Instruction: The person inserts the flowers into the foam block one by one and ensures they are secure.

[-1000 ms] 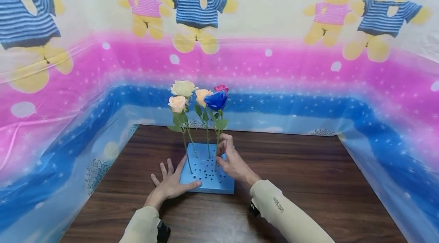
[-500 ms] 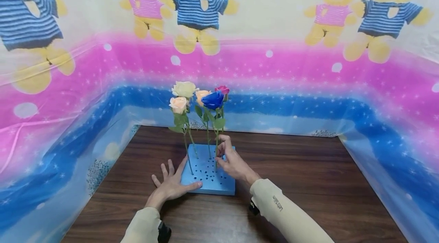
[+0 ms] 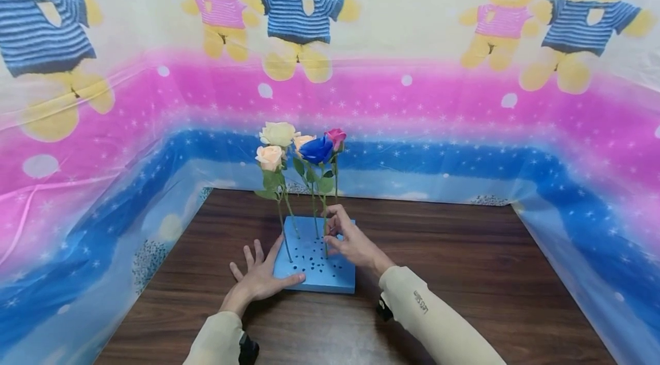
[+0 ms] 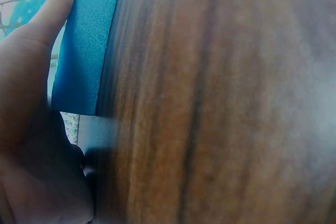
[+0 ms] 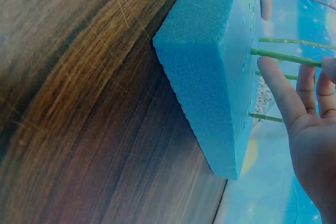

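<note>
A light-blue foam block (image 3: 330, 282) dotted with holes lies on the table. My right hand (image 3: 352, 243) pinches the stem of a blue rose (image 3: 315, 150) low down, just above the block. In the right wrist view the rose's green stem (image 5: 286, 56) meets the block's holed face. My left hand (image 3: 258, 280) lies spread along the block's left edge, its thumb over the front left corner. Also standing in the block are a white rose (image 3: 278, 134), a peach rose (image 3: 270, 157), a second peach rose (image 3: 303, 141) partly behind the blue one, and a pink rose (image 3: 336, 138).
The brown wooden table (image 3: 454, 296) extends on both sides of the block. A printed cloth backdrop (image 3: 412, 107) with bears hangs behind it and along both sides.
The blue rose's bloom has shifted slightly left, uncovering more of the pink rose. My right hand stays at its stem, and my left hand keeps its place on the block.
</note>
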The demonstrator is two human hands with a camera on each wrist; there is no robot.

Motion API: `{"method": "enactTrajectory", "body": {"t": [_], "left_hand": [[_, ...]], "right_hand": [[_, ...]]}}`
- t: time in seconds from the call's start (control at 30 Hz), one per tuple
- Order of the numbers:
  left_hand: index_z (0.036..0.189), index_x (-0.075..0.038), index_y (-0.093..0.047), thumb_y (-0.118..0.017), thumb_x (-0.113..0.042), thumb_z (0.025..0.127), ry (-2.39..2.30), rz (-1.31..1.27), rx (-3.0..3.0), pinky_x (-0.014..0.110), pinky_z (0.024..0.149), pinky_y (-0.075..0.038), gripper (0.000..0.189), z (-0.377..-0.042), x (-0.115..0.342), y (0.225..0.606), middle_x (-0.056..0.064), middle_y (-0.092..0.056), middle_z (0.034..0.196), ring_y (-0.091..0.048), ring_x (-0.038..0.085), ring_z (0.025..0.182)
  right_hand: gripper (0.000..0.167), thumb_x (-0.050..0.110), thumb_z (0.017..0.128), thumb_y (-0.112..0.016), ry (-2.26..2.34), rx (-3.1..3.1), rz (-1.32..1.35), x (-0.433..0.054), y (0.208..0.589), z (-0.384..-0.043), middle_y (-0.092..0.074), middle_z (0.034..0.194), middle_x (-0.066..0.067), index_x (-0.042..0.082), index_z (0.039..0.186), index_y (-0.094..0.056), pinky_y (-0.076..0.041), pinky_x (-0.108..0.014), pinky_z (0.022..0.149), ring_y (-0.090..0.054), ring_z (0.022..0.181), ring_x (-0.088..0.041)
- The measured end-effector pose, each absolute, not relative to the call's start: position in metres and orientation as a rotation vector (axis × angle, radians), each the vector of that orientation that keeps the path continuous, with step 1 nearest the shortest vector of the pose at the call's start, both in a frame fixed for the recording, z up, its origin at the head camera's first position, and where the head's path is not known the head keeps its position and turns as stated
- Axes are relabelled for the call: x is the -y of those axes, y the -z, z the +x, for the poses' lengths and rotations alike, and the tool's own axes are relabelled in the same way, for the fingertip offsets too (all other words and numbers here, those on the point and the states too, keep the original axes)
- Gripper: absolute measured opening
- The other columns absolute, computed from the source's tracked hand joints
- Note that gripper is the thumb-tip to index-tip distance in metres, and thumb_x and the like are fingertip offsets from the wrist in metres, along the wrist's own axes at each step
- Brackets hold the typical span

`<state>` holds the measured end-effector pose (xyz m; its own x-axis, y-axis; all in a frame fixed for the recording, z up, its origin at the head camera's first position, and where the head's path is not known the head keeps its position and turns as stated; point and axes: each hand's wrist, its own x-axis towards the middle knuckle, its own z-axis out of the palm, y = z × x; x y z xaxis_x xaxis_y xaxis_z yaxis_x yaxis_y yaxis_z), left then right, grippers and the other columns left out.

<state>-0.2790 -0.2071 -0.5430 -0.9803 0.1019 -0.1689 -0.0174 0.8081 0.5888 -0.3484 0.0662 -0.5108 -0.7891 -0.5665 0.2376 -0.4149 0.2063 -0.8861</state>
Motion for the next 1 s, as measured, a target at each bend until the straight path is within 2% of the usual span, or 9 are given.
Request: {"method": "enactTrajectory", "body": {"t": [0.17, 0.33, 0.47, 0.6, 0.77, 1.0], "left_hand": [[0.182, -0.032, -0.011, -0.072, -0.086, 0.088, -0.91, 0.068, -2.804, 0.089, 0.115, 0.021, 0.124, -0.279, 0.207, 0.542, 0.035, 0.016, 0.18, 0.023, 0.061, 0.163], [0.182, -0.032, -0.011, -0.073, -0.085, 0.088, -0.91, 0.066, -2.807, 0.089, 0.115, 0.021, 0.124, -0.279, 0.207, 0.542, 0.035, 0.016, 0.18, 0.023, 0.061, 0.163], [0.182, -0.031, -0.012, -0.073, -0.085, 0.088, -0.923, 0.069, -2.803, 0.09, 0.115, 0.021, 0.124, -0.278, 0.206, 0.542, 0.035, 0.016, 0.18, 0.023, 0.062, 0.163], [0.182, -0.03, -0.012, -0.073, -0.085, 0.088, -0.931, 0.07, -2.795, 0.09, 0.114, 0.021, 0.124, -0.279, 0.206, 0.543, 0.036, 0.017, 0.179, 0.023, 0.062, 0.163], [0.182, -0.031, -0.011, -0.073, -0.085, 0.088, -0.925, 0.073, -2.796, 0.09, 0.114, 0.021, 0.125, -0.279, 0.206, 0.544, 0.036, 0.016, 0.179, 0.023, 0.062, 0.163], [0.182, -0.03, -0.009, -0.072, -0.085, 0.089, -0.917, 0.077, -2.791, 0.088, 0.115, 0.023, 0.125, -0.28, 0.208, 0.544, 0.035, 0.018, 0.18, 0.024, 0.061, 0.163]], "right_hand": [[0.042, -0.002, 0.113, -0.06, 1.636, -2.337, -0.911, -0.067, 0.51, -0.349, -0.056, 0.12, -0.016, 0.019, 0.146, -0.045, -0.069, -0.052, 0.084, -0.065, 0.111, -0.044], [0.02, 0.002, 0.114, -0.061, 1.629, -2.344, -0.876, -0.068, 0.51, -0.348, -0.061, 0.119, -0.016, 0.012, 0.132, -0.061, -0.068, -0.053, 0.087, -0.067, 0.114, -0.043], [0.014, 0.004, 0.115, -0.061, 1.614, -2.355, -0.862, -0.068, 0.511, -0.347, -0.065, 0.118, -0.016, 0.005, 0.128, -0.064, -0.069, -0.052, 0.087, -0.068, 0.115, -0.042], [0.021, 0.007, 0.115, -0.062, 1.606, -2.351, -0.829, -0.068, 0.51, -0.346, -0.067, 0.116, -0.015, 0.001, 0.134, -0.065, -0.069, -0.05, 0.087, -0.069, 0.114, -0.04], [0.03, 0.01, 0.115, -0.063, 1.605, -2.349, -0.803, -0.069, 0.51, -0.345, -0.067, 0.12, -0.013, 0.004, 0.145, -0.062, -0.069, -0.048, 0.085, -0.069, 0.112, -0.038], [0.051, 0.014, 0.113, -0.07, 1.665, -2.317, -0.762, -0.077, 0.508, -0.344, -0.064, 0.14, -0.018, 0.018, 0.16, -0.052, -0.069, -0.05, 0.086, -0.07, 0.116, -0.031]]}}
